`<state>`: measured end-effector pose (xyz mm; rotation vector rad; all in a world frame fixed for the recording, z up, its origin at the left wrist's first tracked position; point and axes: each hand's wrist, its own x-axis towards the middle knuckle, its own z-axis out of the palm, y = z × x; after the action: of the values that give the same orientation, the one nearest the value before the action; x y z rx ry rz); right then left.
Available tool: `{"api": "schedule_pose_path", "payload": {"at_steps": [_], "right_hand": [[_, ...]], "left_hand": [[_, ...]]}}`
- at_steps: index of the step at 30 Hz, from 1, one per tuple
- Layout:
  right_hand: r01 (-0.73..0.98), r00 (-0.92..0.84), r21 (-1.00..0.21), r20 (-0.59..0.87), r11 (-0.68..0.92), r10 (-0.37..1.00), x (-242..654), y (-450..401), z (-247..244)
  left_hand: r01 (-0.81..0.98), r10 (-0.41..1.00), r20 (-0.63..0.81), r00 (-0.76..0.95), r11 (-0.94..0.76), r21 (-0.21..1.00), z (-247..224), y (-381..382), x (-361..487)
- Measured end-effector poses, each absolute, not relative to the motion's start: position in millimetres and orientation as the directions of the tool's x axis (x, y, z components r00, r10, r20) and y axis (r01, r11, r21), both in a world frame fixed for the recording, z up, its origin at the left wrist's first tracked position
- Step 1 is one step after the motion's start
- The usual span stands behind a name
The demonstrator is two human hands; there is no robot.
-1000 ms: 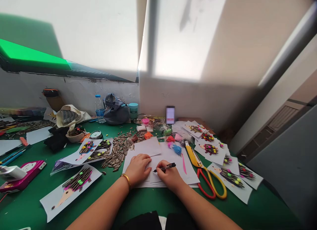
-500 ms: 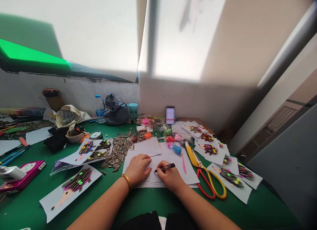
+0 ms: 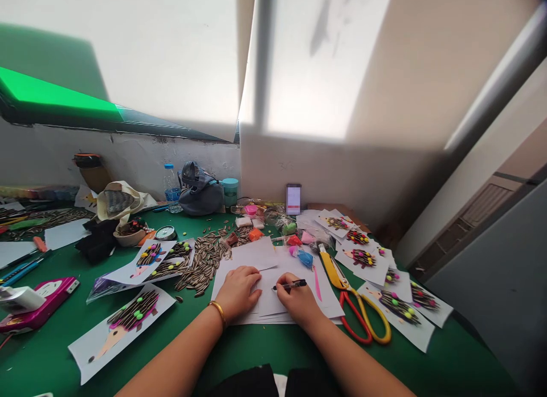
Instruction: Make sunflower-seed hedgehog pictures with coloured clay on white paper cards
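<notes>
White paper sheets [image 3: 329, 303] lie on the green table in front of me, a smaller white sheet [image 3: 254, 253] on top at the back. My left hand [image 3: 238, 294] rests flat on the paper, fingers spread a little, a gold bangle at its wrist. In my right hand [image 3: 296, 299] is a black pen [image 3: 297, 284], pinched with its tip down at the paper. Any marks under the tip are too faint to tell. Blue clay [image 3: 305, 258] and a pink strip [image 3: 317, 283] lie on the sheets to the right of the pen.
Scissors with red and yellow handles [image 3: 354, 303] lie right of the paper. Seed-covered hedgehog cards [image 3: 401, 314] spread at the right, another card [image 3: 122, 331] at the left. Sunflower seeds [image 3: 203, 266] are heaped behind my left hand. A phone [image 3: 293, 199] stands against the wall.
My right hand and the pen have moved slightly to the right and up the paper. My left hand stays where it was.
</notes>
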<state>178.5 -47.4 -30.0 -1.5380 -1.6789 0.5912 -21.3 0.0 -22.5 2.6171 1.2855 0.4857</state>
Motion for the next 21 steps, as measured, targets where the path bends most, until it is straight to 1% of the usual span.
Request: {"api": "schedule_pose_path", "payload": {"at_steps": [21], "right_hand": [[0.608, 0.021, -0.779, 0.211, 0.155, 0.977, 178.8, -48.3, -29.6]], "left_hand": [[0.731, 0.795, 0.215, 0.568, -0.607, 0.312, -21.2, -0.8, -21.1]]}}
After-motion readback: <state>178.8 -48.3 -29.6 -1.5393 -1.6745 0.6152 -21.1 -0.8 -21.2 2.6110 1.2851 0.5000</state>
